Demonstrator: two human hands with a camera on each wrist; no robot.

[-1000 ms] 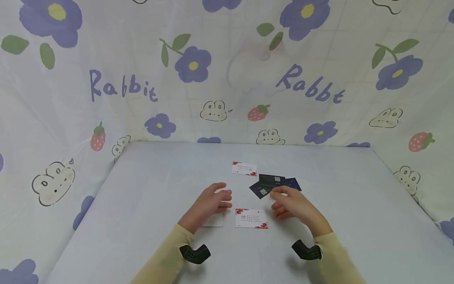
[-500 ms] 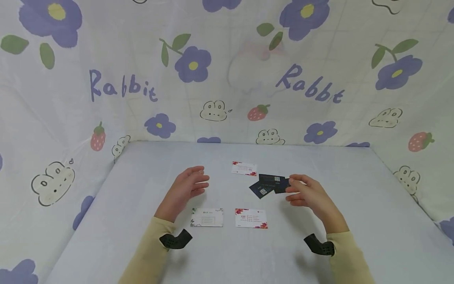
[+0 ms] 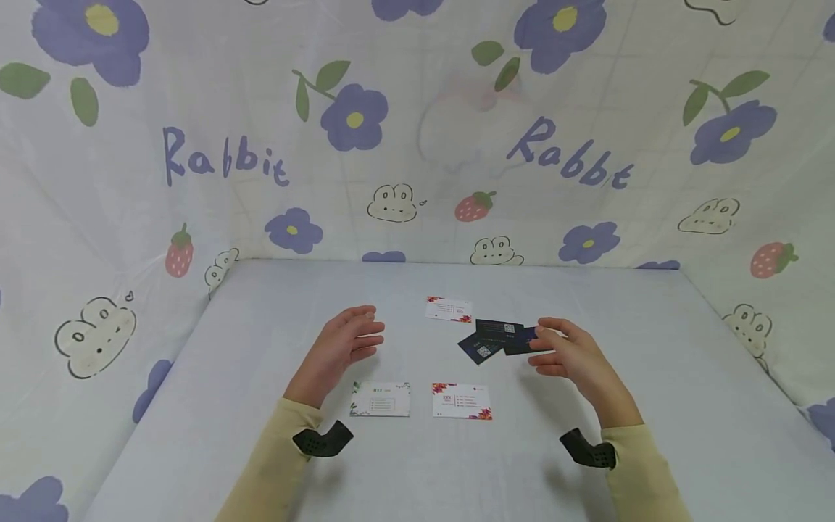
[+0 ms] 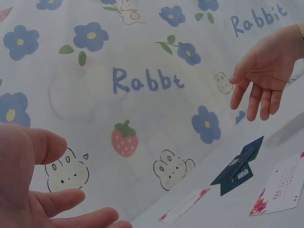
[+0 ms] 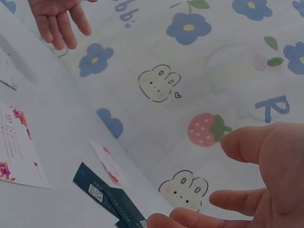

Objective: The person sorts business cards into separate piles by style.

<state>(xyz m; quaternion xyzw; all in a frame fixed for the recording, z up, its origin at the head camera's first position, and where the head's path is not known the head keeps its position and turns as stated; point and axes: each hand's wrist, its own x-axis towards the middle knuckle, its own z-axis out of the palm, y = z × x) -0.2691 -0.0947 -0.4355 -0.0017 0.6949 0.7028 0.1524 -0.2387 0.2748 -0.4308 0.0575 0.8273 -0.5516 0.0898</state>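
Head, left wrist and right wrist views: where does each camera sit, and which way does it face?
Head: worn on the head, looking forward and down at table and patterned cloth; both sleeves, left grip and right grip show.
Left wrist: on that wrist, angled forward and right; left grip near, right grip beyond.
Right wrist: on that wrist, angled forward and left; right grip near, left grip beyond.
Both wrist views share the dark cards.

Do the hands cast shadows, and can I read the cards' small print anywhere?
Head view: soft shadows on the table near the left hand and right hand, fine print on the white cards unreadable; left wrist view: tilted, lettering on the dark cards too small; right wrist view: also tilted, a square code shows but its lettering is illegible.
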